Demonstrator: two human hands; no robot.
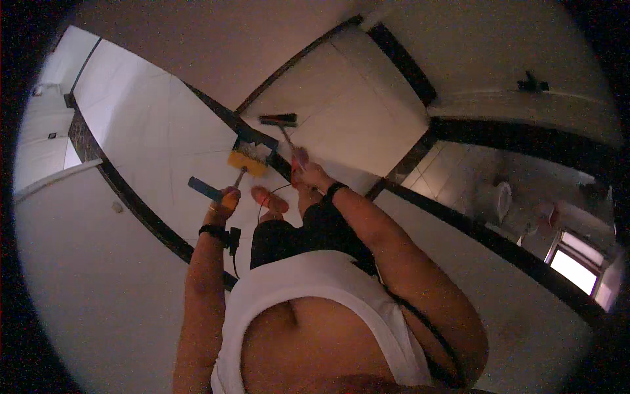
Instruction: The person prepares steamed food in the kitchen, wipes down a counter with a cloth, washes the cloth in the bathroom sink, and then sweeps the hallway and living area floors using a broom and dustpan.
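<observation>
In my left hand point(226, 202), fingers closed round its stick, is a long-handled dustpan with a blue grip end point(205, 188) and a yellow back edge point(247, 163). Its bluish pan lies low near the dark wall trim; greyish-white patches show in it, too blurred to name. My right hand point(316, 176) is wrapped round the handle of a broom point(287, 134) with a pinkish grip. The dark broom head point(278, 120) is at the floor, just beyond the pan and apart from it.
My foot in a reddish slipper point(270, 198) stands close behind the dustpan. Black trim point(226, 118) edges the pale tiled floor point(154, 125). At the right, a doorway shows a room with a toilet point(502, 200) and a bright window point(573, 270). A thin cable hangs from my left wrist.
</observation>
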